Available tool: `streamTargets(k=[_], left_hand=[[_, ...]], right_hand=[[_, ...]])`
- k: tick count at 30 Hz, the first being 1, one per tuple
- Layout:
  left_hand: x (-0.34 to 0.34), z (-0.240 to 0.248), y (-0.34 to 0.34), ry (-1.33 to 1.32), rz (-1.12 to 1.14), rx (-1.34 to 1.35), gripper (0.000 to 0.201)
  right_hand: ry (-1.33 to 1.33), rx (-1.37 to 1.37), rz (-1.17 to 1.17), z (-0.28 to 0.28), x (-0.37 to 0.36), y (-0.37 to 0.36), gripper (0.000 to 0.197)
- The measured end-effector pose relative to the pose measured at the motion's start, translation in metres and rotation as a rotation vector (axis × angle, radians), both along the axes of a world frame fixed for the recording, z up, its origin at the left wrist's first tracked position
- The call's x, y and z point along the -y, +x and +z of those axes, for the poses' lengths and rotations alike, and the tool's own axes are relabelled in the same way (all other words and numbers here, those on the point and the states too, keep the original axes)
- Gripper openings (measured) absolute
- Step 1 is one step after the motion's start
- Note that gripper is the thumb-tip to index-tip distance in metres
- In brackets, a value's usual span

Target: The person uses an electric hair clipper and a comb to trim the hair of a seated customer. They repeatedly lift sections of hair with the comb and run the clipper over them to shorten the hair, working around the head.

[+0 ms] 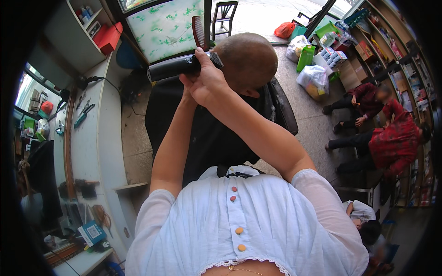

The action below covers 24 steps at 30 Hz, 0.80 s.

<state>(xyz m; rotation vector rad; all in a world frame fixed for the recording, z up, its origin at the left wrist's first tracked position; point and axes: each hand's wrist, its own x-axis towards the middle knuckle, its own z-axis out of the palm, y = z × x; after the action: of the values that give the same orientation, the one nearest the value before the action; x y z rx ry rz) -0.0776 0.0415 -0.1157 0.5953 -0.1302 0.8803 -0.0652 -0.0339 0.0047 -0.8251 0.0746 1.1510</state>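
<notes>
A black hair clipper (pixel 171 67) lies across my right hand (pixel 208 82), which is closed around it near the blade end, thumb up over the body. Its blade end is beside the side of a seated person's closely cropped head (pixel 246 60). Behind the clipper a reddish-brown comb (pixel 198 32) stands upright; what holds its lower end is hidden. My left hand (pixel 188 88) is under and behind the right one at the wrist, its fingers mostly hidden. A black cape (pixel 168 115) covers the seated person.
On the left, a white counter (pixel 87 138) runs along a mirror, with teal-handled clippers (pixel 84 115) on it. Plastic bags (pixel 314 80) stand on the floor at right. Two people in red tops (pixel 391 142) sit beside shelves. A wooden chair (pixel 224 17) stands beyond the doorway.
</notes>
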Motion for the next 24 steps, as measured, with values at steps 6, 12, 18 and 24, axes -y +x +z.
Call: streamTargets(k=[6,12,18,24], left_hand=[[-0.001,-0.002,0.004,0.015,0.025,-0.006,0.065],[0.000,-0.004,0.005,0.028,0.050,-0.016,0.069],[-0.003,-0.007,0.008,0.055,0.078,-0.037,0.073],[-0.004,-0.015,0.005,0.086,0.107,-0.072,0.076]], right_hand=[[0.139,0.102,-0.029,0.003,0.002,0.006,0.026],[0.029,-0.030,0.002,-0.001,0.000,0.000,0.024],[0.109,-0.008,-0.021,0.004,-0.003,0.006,0.024],[0.089,0.019,0.098,-0.003,0.017,0.003,0.020]])
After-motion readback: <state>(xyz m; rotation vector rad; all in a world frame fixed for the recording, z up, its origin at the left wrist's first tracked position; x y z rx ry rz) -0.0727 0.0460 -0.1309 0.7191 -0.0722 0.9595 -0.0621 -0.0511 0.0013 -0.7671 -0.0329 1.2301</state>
